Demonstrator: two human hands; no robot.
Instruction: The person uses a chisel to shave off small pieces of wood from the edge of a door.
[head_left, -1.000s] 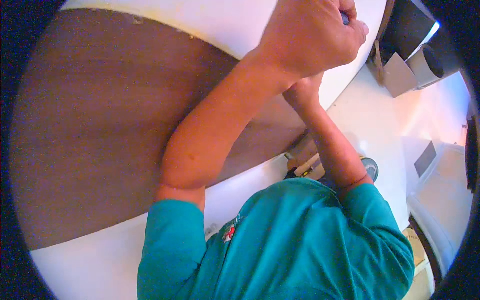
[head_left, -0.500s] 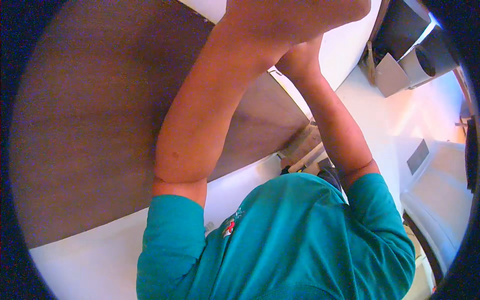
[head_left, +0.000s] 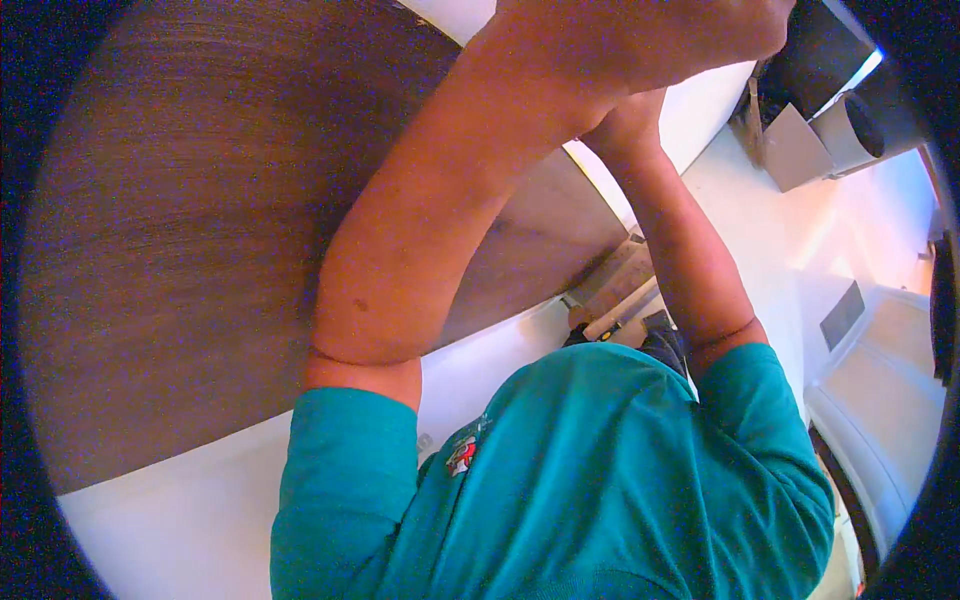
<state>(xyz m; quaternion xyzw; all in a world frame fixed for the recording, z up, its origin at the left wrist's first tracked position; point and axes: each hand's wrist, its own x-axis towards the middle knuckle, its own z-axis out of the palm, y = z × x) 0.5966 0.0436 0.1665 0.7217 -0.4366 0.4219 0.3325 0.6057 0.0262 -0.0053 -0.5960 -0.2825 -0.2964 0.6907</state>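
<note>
Both my arms reach up toward the top of the view. My left hand is at the upper edge, where its fingers are cut off, so what it holds does not show. Just below it is my right hand, partly covered by my left wrist. The right hand's fingers are hidden too. Left of and behind my left forearm stands a large dark brown wood-grain panel. My right hand is close to that panel's pale edge.
A white surface runs below the panel. At upper right are an open cardboard box and dark bulky things. Planks lie beyond my waist on the pale floor. A pale padded piece is at the right.
My two hands have moved a little to the right in the view, still close together. The whole scene has shifted slightly with my head.
</note>
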